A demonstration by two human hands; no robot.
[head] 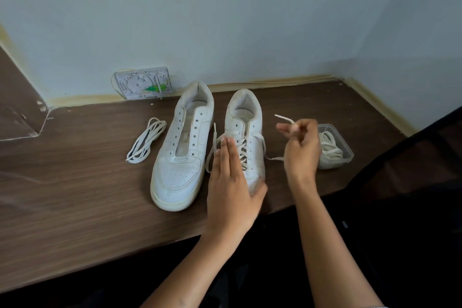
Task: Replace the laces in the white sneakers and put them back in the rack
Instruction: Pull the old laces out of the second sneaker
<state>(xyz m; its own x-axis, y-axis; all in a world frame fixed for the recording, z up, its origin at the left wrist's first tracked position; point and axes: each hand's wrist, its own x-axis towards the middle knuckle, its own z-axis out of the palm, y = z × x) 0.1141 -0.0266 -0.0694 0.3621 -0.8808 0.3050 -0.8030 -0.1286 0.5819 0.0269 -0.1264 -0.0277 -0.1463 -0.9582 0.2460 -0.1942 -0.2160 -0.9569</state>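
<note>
Step in hand: lacing the right-hand sneaker (246,132); the lace (243,155) crosses most of its eyelets, with the top holes looking unthreaded.
Left hand (231,182): flat, fingers straight and together, pressing on the toe and lower lacing of that sneaker to steady it.
Right hand (301,147): just right of the sneaker, fingers curled, pinching one lace end, whose tip sticks up past the knuckles.
Other lace end (212,147): hangs loose off the sneaker's left side onto the tabletop (75,195).
Second sneaker (181,150): just left of the first, eyelets bare, no lace in it.
Spare lace (146,140): a coiled bundle, further left.
Tub (337,147): clear plastic, right of the sneaker behind the right hand, with laces heaped inside.
Next move, as I judge it: feed the pinched tip into the next open eyelet, pull snug, then do the loose end.
Rack: not in sight.
</note>
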